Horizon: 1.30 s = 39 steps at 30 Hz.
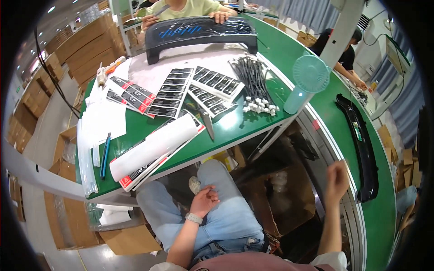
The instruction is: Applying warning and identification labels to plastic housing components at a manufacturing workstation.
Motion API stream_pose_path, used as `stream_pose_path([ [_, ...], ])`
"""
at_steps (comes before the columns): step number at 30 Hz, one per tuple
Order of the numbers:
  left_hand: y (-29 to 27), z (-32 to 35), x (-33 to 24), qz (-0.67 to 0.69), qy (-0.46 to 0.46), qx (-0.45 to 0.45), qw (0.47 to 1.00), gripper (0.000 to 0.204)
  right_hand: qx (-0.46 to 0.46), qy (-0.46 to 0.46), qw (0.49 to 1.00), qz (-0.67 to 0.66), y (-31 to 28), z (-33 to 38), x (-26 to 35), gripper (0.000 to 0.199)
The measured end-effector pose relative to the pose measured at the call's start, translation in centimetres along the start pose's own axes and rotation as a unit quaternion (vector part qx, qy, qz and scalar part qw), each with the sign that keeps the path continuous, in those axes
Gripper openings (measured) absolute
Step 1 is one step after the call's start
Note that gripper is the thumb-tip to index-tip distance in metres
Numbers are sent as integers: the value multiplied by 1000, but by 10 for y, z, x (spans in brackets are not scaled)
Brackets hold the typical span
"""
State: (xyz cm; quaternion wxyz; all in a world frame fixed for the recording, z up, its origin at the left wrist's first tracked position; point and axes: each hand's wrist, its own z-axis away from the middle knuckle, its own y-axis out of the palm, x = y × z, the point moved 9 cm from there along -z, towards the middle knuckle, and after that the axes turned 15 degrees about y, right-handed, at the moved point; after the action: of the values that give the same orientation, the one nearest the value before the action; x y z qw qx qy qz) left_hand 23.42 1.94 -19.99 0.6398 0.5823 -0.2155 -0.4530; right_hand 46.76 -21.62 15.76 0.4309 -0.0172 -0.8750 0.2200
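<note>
My left hand (pixel 205 201) is over my lap, its fingers loosely bent and apart, with nothing seen in them. My right hand (pixel 337 182) is raised beside the conveyor's near edge, its fingers curled and blurred, so I cannot see whether it holds anything. A long black plastic panel (pixel 360 151) lies on the green conveyor (pixel 382 226) just beyond that hand. On the green table before me are a curled white sheet (pixel 153 147) on label sheets, scissors (pixel 206 123), black-and-white label sheets (pixel 172 92) and a bundle of black cable ties (pixel 254 81) with white ends.
Across the table a person's hands hold a film-covered black plastic part (pixel 201 38). A teal fan (pixel 309 74) stands at the table's right corner, by a post. Clear sticks (pixel 86 158), pens (pixel 105 156) and a glue gun (pixel 103 76) lie left. An open carton (pixel 289 198) sits below.
</note>
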Motion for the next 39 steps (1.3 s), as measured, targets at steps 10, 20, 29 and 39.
stream_pose_path([
  [10,-9,-2,4,63,33,27,997,55,543,369,652,-379,315,186,-28,21],
  [20,-130,-36,-14,-48,512,402,758,39,701,250,571,-347,417,252,-37,28],
  [29,-174,-18,17,-20,139,-46,989,44,577,559,410,-432,440,273,-72,30],
  [39,-181,-11,20,24,142,-112,983,38,566,555,413,-448,451,273,-66,11],
])
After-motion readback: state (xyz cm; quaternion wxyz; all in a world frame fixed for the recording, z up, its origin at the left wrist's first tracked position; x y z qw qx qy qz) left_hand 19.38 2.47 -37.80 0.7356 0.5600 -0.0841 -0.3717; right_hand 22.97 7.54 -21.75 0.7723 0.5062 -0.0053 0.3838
